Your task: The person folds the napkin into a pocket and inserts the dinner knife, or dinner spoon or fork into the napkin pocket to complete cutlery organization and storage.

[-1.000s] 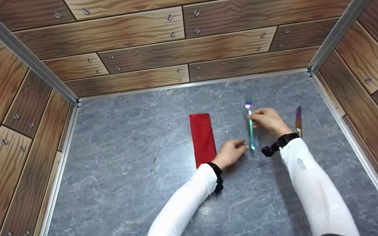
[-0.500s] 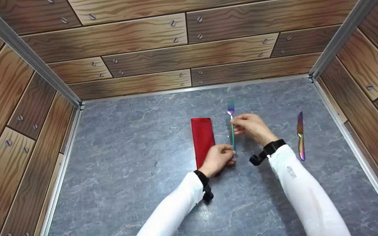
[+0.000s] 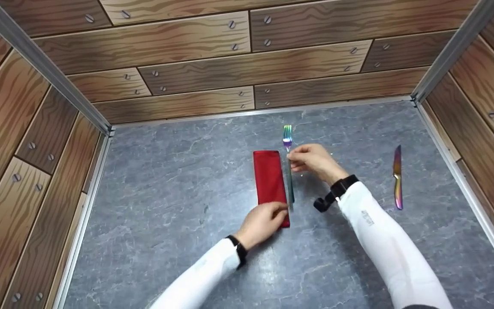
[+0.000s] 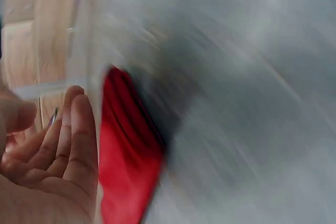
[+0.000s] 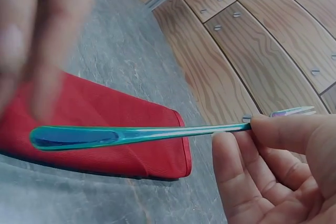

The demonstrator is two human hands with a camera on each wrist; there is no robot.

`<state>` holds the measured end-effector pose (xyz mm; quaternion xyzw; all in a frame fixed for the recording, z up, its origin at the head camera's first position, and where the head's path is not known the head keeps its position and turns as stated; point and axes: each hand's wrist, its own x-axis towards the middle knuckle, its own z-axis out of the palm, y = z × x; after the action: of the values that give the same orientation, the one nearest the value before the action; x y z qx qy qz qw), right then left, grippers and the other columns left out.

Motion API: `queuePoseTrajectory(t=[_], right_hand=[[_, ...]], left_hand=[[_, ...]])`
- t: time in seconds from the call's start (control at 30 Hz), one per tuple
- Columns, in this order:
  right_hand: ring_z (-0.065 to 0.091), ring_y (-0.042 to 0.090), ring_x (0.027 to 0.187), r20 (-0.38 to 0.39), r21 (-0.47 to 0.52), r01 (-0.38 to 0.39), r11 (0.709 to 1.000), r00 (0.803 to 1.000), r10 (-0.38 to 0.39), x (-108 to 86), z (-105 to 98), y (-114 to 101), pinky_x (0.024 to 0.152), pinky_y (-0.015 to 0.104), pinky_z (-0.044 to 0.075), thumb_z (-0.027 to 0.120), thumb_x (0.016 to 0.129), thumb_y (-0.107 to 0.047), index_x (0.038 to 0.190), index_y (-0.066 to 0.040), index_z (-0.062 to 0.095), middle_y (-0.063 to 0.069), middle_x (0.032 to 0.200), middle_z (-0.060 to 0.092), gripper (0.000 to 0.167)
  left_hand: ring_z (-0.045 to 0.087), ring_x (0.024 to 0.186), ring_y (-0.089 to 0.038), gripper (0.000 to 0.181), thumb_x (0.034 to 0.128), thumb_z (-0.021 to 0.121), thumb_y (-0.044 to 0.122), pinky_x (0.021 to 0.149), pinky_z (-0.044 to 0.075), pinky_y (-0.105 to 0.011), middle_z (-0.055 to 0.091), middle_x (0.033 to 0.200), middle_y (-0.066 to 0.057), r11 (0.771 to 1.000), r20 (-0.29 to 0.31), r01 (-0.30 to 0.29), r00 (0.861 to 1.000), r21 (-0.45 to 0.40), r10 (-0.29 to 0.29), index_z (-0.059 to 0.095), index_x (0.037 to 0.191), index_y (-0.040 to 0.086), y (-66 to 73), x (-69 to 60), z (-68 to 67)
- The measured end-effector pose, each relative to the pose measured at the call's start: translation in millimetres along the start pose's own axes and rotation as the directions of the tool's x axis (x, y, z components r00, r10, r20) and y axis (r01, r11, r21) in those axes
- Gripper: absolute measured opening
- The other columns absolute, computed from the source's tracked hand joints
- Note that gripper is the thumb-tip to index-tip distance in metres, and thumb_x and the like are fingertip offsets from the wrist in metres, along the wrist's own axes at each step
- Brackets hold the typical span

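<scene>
My right hand (image 3: 315, 162) pinches a rainbow-coloured fork (image 3: 290, 180) between thumb and fingers, just below the head. Its tines point at the back wall, and its handle runs along the right edge of a folded red cloth (image 3: 269, 176). From the right wrist view, the fork handle (image 5: 142, 136) hangs in front of the cloth, apart from the fingers of the other hand. Over the near part of the cloth is my left hand (image 3: 260, 223), beside the handle's end. Its fingers (image 4: 81, 135) are loosely extended with nothing between them in the left wrist view, which is blurred.
A rainbow-coloured knife (image 3: 397, 177) lies on the grey marbled floor (image 3: 165, 184) to the right, blade pointing away. Wood-patterned walls (image 3: 195, 77) with metal edging close off the back, left and right.
The right hand has brought the fork leftward, from well right of the cloth to its edge. My left hand touched the handle end half a second ago, then let go and moved left and nearer.
</scene>
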<state>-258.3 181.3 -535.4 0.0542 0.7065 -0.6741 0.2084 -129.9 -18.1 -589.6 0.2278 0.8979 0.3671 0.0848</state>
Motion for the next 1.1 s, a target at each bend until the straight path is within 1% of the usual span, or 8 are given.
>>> queuePoseTrajectory(t=[0.03,0.07,0.17,0.27,0.37,0.63,0.93,1.1], right_hand=[[0.066,0.018,0.072,-0.009,-0.008,0.003,1.0,1.0,-0.003,1.7,0.8,-2.0,0.077,0.037,0.059,0.07,0.091,-0.009,0.108,0.008,0.063,0.018,0.091,0.066,0.026],[0.066,0.018,0.072,-0.017,-0.011,0.006,1.0,1.0,-0.006,3.4,1.7,-3.9,0.078,0.037,0.059,0.07,0.091,-0.009,0.109,0.008,0.064,0.021,0.095,0.066,0.025],[0.067,0.018,0.075,-0.04,-0.012,0.014,1.0,0.999,-0.014,9.3,5.7,-8.4,0.081,0.038,0.058,0.07,0.091,-0.01,0.11,0.006,0.063,0.025,0.104,0.064,0.025],[0.067,0.018,0.075,-0.065,0.0,0.034,0.999,0.997,-0.034,16.0,13.9,-10.8,0.081,0.038,0.058,0.069,0.092,-0.009,0.11,0.007,0.063,0.022,0.103,0.065,0.025],[0.067,0.017,0.072,-0.092,0.008,0.062,0.998,0.994,-0.061,23.5,24.0,-11.8,0.08,0.039,0.058,0.068,0.092,-0.007,0.11,0.008,0.063,0.02,0.097,0.066,0.024],[0.065,0.017,0.066,-0.136,0.013,0.125,0.992,0.983,-0.122,44.0,50.3,-8.3,0.074,0.036,0.059,0.067,0.091,-0.001,0.105,0.01,0.063,0.017,0.089,0.064,0.018],[0.063,0.014,0.064,-0.064,-0.126,0.077,0.989,0.994,-0.085,48.3,60.8,5.1,0.062,0.029,0.057,0.067,0.091,-0.004,0.099,0.01,0.067,0.015,0.083,0.068,0.016],[0.058,0.01,0.058,-0.037,-0.261,0.063,0.963,0.997,-0.075,44.8,64.5,15.2,0.048,0.02,0.043,0.069,0.089,-0.009,0.092,0.003,0.07,0.009,0.076,0.069,0.013]], left_hand=[[0.063,0.103,-0.008,0.03,0.1003,0.055,0.024,0.093,0.048,-0.025,0.07,0.112,0.006,0.988,0.028,-0.075,0.997,0.132,0.072,0.068,0.124,0.013,-4.1,-5.7,-2.9],[0.059,0.114,-0.012,0.032,0.1014,0.052,0.026,0.101,0.044,-0.028,0.067,0.121,0.004,0.952,0.069,-0.164,0.986,0.257,0.151,0.066,0.128,0.014,-9.1,-10.8,-5.1],[0.037,0.139,-0.023,0.047,0.103,0.047,0.032,0.116,0.026,-0.037,0.048,0.147,-0.005,0.762,0.243,-0.407,0.913,0.504,0.327,0.049,0.145,0.012,-24.6,-25.5,-9.2],[0.013,0.148,-0.026,0.065,0.1022,0.043,0.044,0.12,0.009,-0.041,0.021,0.161,-0.008,0.597,0.389,-0.552,0.834,0.582,0.392,0.028,0.155,0.009,-38.3,-38.4,-8.4],[0.007,0.149,-0.026,0.075,0.101,0.035,0.056,0.12,0.007,-0.04,0.01,0.163,-0.01,0.52,0.452,-0.601,0.8,0.607,0.395,0.019,0.157,0.008,-46.7,-47.3,-4.4],[0.008,0.149,-0.027,0.084,0.0984,0.02,0.066,0.12,0.009,-0.039,0.008,0.163,-0.012,0.458,0.487,-0.611,0.792,0.646,0.369,0.018,0.157,0.006,-57.8,-54.1,4.7],[0.007,0.149,-0.027,0.084,0.0986,0.018,0.066,0.12,0.008,-0.039,0.008,0.163,-0.013,0.452,0.476,-0.61,0.791,0.651,0.383,0.017,0.157,0.005,-62.3,-50.7,7.1],[0.006,0.149,-0.026,0.085,0.0985,0.02,0.066,0.12,0.007,-0.039,0.008,0.163,-0.012,0.46,0.467,-0.597,0.801,0.657,0.374,0.017,0.157,0.005,-66.3,-44.8,4.9]])
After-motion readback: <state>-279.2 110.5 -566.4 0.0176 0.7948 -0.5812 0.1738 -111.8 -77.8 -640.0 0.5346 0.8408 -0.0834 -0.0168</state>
